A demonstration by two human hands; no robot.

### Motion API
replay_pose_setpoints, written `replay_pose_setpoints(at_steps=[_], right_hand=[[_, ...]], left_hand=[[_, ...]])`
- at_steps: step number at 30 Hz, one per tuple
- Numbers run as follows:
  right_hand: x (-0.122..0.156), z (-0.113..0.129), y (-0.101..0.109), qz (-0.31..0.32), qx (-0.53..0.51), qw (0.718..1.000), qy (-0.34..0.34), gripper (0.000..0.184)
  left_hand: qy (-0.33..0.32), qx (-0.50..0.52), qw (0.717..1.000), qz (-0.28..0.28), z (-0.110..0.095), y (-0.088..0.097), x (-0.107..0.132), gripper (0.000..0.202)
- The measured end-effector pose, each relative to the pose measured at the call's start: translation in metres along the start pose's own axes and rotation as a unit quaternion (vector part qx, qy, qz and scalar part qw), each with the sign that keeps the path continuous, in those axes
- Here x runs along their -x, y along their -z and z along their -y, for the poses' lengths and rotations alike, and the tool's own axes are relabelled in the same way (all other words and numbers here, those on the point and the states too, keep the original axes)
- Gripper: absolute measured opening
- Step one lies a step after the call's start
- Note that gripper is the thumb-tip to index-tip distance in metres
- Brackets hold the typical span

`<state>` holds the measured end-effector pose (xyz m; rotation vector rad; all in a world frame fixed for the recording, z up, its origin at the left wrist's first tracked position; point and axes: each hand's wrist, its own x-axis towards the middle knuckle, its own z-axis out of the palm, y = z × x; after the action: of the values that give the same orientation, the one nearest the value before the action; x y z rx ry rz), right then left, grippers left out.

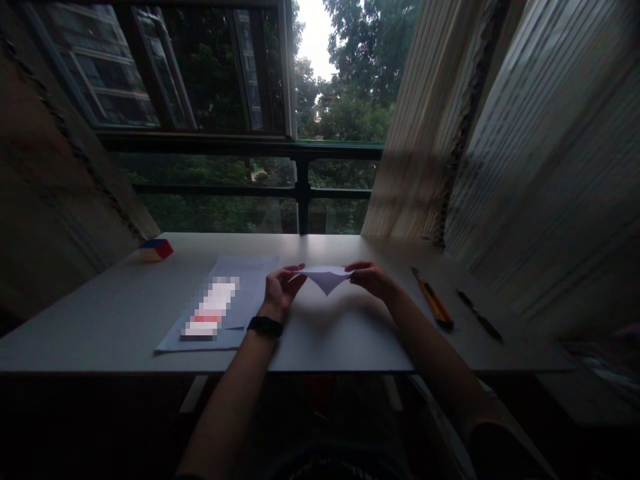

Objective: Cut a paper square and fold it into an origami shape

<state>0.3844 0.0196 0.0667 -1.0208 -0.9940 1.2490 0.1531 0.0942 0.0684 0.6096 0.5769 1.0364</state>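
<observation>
At the back, a wide window (pixel 289 73) with leafy trees (pixel 370 73) and a building (pixel 100 60) outside; to the right, a pleated curtain (pixel 410 120). Below, a white table (pixel 345 347) spanning most of the width. On its left part, pale sheets (pixel 255 280) lying flat, partly pixelated. In the middle, left hand (pixel 283 287) pinching one end of a white paper (pixel 327 279) between thumb and fingers, right hand (pixel 373 277) pinching the opposite end. Held clear of the table, stretched between the two grips, with a pointed corner hanging toward the near side; cannot tell from this angle how many layers or folds. Looks thin and very light, likely soft across the open span and stiffer along any fold; probably creases easily and tears under a hard pull. Best taken lightly at the two outer ends, leaving the middle unpressed. To the right, well apart from the paper, a yellow-and-black utility knife (pixel 435 303), then a slim dark pen-like tool (pixel 479 316). At the far left, a red-and-blue cube (pixel 157 250); just behind the left hand, a black wristband (pixel 265 326).
</observation>
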Motion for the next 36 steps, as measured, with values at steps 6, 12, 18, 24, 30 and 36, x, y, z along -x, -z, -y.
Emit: replay_pose_setpoints(at_steps=[6, 12, 18, 24, 30, 36], right_hand=[[-0.001, -0.001, -0.002, -0.005, 0.014, 1.0, 0.021, 0.018], [0.002, 0.003, -0.002, 0.078, 0.09, 0.993, -0.016, 0.03], [0.013, 0.019, -0.01, 0.144, 0.112, 0.981, -0.071, 0.046], [0.008, 0.006, -0.023, 0.068, 0.235, 0.968, -0.047, 0.043], [0.003, -0.007, -0.028, 0.082, 0.286, 0.955, -0.022, 0.041], [0.002, -0.008, -0.029, 0.092, 0.282, 0.955, -0.027, 0.039]], left_hand=[[0.031, -0.013, 0.999, 0.033, 0.0, -0.003, 0.003, 0.026], [-0.007, -0.126, 0.992, -0.025, 0.013, -0.003, -0.003, 0.017], [-0.018, -0.199, 0.98, 0.016, 0.02, -0.004, -0.004, 0.027], [0.008, -0.275, 0.959, 0.06, 0.023, -0.009, 0.0, 0.036], [0.007, -0.291, 0.953, 0.089, 0.026, -0.009, 0.0, 0.036], [-0.022, -0.279, 0.958, 0.062, 0.023, -0.009, 0.0, 0.033]])
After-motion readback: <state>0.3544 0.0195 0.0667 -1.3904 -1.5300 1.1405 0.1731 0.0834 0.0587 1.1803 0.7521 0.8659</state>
